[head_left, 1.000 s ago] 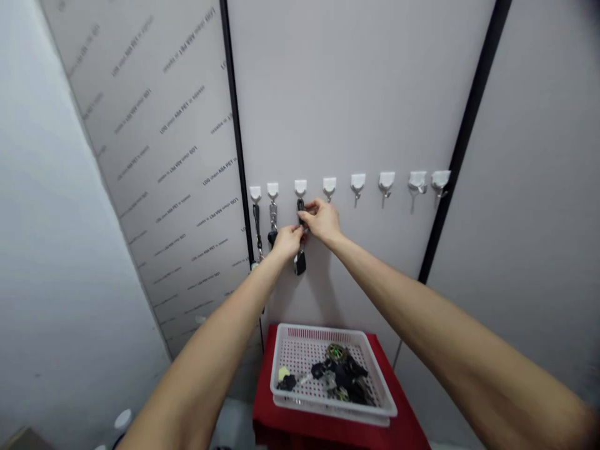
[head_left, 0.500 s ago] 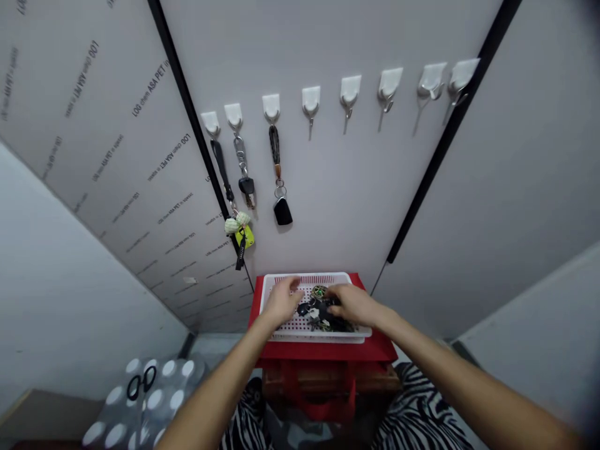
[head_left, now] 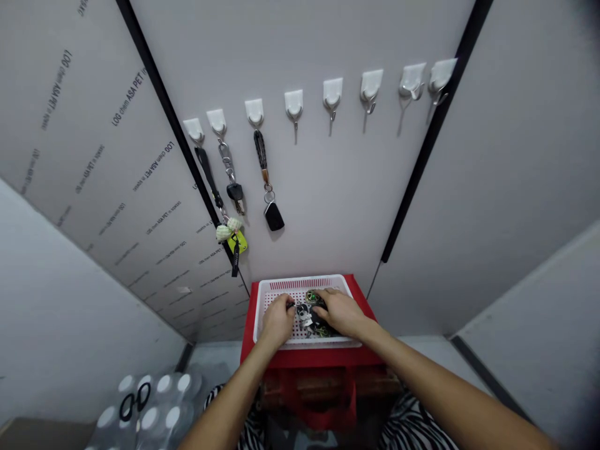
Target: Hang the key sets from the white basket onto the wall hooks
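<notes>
Editor: What is happening at the centre of the frame?

Photographer: Person is reaching down with both bare hands into a perforated white plastic basket (head_left: 302, 282), which is sitting on a red tabletop (head_left: 309, 357). A jumble of keys (head_left: 307, 317) is lying in the middle of the basket, with a round green-and-gold key fob (head_left: 312, 296) showing at the top of the pile.

Editor: And the fingers?

Photographer: The left hand (head_left: 278, 320) is coming in at the left side of the pile, its fingers curling downward and touching the keys. The right hand (head_left: 342, 312) is lying over the right side of the pile, its fingers bending across dark fobs. Neither hand is spread flat, but the frame is not showing whether either one is gripping anything.

Editor: What is surrounding them?

Photographer: Eight white adhesive hooks (head_left: 294, 103) are running in a row across a grey wall panel (head_left: 337, 200) above the basket. Keys are hanging from the three leftmost: a dark strap (head_left: 209, 178) with a pale knotted charm (head_left: 225, 229) and a yellow tag (head_left: 239, 242), a metal clip (head_left: 226, 159) with a black car key (head_left: 235, 191), and a braided cord (head_left: 260, 150) with a black fob (head_left: 274, 216). Zebra-print cloth (head_left: 412, 428) is showing below the table.
</notes>
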Action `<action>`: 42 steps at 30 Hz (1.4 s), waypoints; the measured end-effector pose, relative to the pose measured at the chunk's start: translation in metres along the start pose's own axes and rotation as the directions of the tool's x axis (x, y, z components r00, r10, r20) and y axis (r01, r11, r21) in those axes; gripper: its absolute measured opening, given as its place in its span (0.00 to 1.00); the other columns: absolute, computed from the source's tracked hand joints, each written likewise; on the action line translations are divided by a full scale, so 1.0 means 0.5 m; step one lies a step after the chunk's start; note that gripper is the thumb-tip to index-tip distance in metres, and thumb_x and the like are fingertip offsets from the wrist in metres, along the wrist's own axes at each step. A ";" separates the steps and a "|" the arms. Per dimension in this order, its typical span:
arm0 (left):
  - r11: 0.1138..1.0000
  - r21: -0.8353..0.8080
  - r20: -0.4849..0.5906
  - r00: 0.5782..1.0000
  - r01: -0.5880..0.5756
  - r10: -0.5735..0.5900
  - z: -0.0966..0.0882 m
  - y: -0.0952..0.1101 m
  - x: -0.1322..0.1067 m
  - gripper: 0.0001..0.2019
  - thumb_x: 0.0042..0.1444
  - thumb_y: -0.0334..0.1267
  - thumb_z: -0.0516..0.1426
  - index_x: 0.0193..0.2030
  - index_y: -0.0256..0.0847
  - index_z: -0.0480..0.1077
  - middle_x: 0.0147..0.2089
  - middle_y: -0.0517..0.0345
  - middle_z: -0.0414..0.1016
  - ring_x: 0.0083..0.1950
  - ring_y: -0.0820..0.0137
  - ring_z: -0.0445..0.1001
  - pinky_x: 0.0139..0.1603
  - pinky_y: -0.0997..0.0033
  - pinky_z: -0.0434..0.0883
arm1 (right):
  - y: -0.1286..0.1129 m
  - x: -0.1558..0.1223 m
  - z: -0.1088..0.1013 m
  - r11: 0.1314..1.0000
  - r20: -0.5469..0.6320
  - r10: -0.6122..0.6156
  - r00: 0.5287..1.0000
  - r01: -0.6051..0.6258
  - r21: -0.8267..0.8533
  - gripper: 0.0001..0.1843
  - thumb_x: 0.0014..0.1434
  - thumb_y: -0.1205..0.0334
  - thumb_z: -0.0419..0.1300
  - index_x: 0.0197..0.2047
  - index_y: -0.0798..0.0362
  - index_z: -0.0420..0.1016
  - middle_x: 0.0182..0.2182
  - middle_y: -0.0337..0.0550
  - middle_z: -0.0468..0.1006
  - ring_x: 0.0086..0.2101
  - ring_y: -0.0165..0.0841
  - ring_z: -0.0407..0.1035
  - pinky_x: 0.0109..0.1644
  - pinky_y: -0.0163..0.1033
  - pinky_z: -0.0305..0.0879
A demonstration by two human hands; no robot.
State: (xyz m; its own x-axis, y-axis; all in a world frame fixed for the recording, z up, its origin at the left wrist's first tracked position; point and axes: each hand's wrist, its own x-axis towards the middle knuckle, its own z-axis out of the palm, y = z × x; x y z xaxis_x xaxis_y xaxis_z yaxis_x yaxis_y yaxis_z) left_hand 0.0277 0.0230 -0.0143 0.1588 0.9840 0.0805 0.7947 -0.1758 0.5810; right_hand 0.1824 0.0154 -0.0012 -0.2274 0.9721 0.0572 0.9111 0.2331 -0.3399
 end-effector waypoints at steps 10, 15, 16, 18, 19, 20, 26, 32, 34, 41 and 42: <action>0.990 -0.093 0.054 0.993 0.108 -0.103 0.001 -0.011 0.005 0.07 0.43 0.33 0.47 0.30 0.37 0.62 0.32 0.56 0.67 0.33 0.72 0.65 0.33 0.75 0.59 | -0.010 0.066 0.023 0.963 0.174 0.151 0.973 -0.185 0.195 0.13 0.34 0.62 0.56 0.27 0.56 0.71 0.22 0.43 0.71 0.25 0.31 0.64 0.27 0.32 0.55; 0.985 -0.160 0.005 0.998 -0.058 0.060 -0.005 0.000 -0.006 0.18 0.38 0.31 0.52 0.41 0.37 0.60 0.44 0.53 0.63 0.46 0.70 0.59 0.46 0.73 0.55 | -0.021 0.060 0.011 0.957 0.153 0.100 0.983 -0.138 0.257 0.07 0.36 0.68 0.52 0.22 0.57 0.70 0.17 0.37 0.69 0.20 0.25 0.61 0.22 0.27 0.52; 0.974 -0.192 -0.002 0.992 -0.123 0.125 -0.005 0.002 -0.008 0.21 0.37 0.31 0.52 0.43 0.37 0.59 0.46 0.54 0.61 0.47 0.70 0.57 0.47 0.73 0.54 | -0.026 0.058 0.003 0.955 0.133 0.082 0.988 -0.116 0.274 0.08 0.37 0.69 0.51 0.24 0.57 0.69 0.18 0.37 0.70 0.21 0.24 0.61 0.22 0.27 0.53; 0.937 -0.282 0.018 0.976 -0.204 0.218 -0.007 0.004 -0.010 0.21 0.38 0.30 0.51 0.43 0.38 0.58 0.44 0.56 0.63 0.45 0.71 0.59 0.46 0.73 0.55 | -0.040 0.054 -0.016 0.941 0.091 0.007 0.996 -0.037 0.336 0.10 0.37 0.71 0.50 0.26 0.57 0.69 0.21 0.37 0.70 0.22 0.24 0.61 0.24 0.27 0.53; 0.921 -0.333 0.039 0.972 -0.204 0.230 -0.009 0.005 -0.010 0.17 0.40 0.31 0.50 0.41 0.38 0.60 0.41 0.56 0.65 0.42 0.72 0.62 0.44 0.73 0.58 | -0.047 0.052 -0.025 0.928 0.072 -0.040 0.997 0.010 0.374 0.09 0.38 0.71 0.50 0.26 0.57 0.68 0.21 0.37 0.70 0.22 0.23 0.61 0.24 0.27 0.53; 0.906 -0.383 0.060 0.974 -0.179 0.218 -0.011 0.005 -0.009 0.13 0.42 0.32 0.48 0.38 0.37 0.62 0.36 0.56 0.67 0.37 0.72 0.64 0.40 0.73 0.60 | -0.054 0.051 -0.033 0.910 0.054 -0.083 0.995 0.054 0.412 0.09 0.38 0.70 0.50 0.25 0.57 0.68 0.20 0.37 0.69 0.22 0.23 0.60 0.24 0.27 0.53; 0.833 -0.550 0.045 0.994 -0.060 0.101 -0.007 -0.007 0.002 0.12 0.44 0.32 0.46 0.37 0.34 0.61 0.35 0.54 0.67 0.36 0.73 0.65 0.39 0.74 0.61 | -0.067 0.055 -0.056 0.744 -0.042 0.016 0.999 0.016 0.668 0.04 0.39 0.68 0.50 0.23 0.57 0.63 0.14 0.33 0.63 0.17 0.22 0.56 0.20 0.28 0.51; 0.971 -0.155 0.163 0.965 -0.181 0.206 0.003 -0.002 0.004 0.18 0.39 0.29 0.49 0.42 0.38 0.61 0.42 0.55 0.65 0.43 0.70 0.60 0.45 0.72 0.56 | -0.056 0.060 -0.086 0.549 -0.076 0.154 0.985 -0.021 0.836 0.05 0.36 0.65 0.53 0.19 0.56 0.59 0.11 0.30 0.60 0.14 0.21 0.54 0.18 0.29 0.51; 0.971 0.058 0.157 0.963 -0.231 0.219 -0.001 0.006 0.004 0.16 0.41 0.29 0.48 0.40 0.39 0.62 0.41 0.54 0.64 0.43 0.67 0.59 0.44 0.70 0.56 | -0.056 0.059 -0.104 0.513 -0.095 0.172 0.981 -0.006 0.858 0.05 0.36 0.65 0.53 0.19 0.56 0.59 0.11 0.30 0.61 0.13 0.21 0.54 0.18 0.29 0.51; 0.928 0.271 0.170 0.962 -0.255 0.215 -0.011 0.023 0.017 0.12 0.34 0.32 0.53 0.31 0.37 0.66 0.37 0.49 0.64 0.41 0.62 0.59 0.39 0.66 0.57 | -0.070 0.050 -0.125 0.489 -0.020 0.122 0.992 -0.043 0.871 0.06 0.36 0.65 0.53 0.20 0.55 0.58 0.10 0.29 0.61 0.12 0.20 0.54 0.17 0.28 0.51; 0.951 0.220 0.166 0.969 -0.217 0.182 -0.012 0.022 0.020 0.11 0.33 0.31 0.53 0.28 0.36 0.66 0.35 0.50 0.64 0.39 0.62 0.60 0.38 0.67 0.58 | -0.067 0.047 -0.117 0.531 0.014 0.100 0.995 -0.065 0.845 0.05 0.37 0.65 0.53 0.20 0.56 0.58 0.10 0.29 0.60 0.12 0.20 0.54 0.16 0.27 0.50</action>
State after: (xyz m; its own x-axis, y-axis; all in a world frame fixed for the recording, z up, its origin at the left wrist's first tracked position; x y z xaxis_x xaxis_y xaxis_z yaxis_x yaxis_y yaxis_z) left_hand 0.0343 0.0310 -0.0022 0.3961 0.9169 0.0493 0.8505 -0.3865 0.3568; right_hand 0.1667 0.0321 0.0666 -0.1402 0.9901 0.0098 0.2079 0.0391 -0.9774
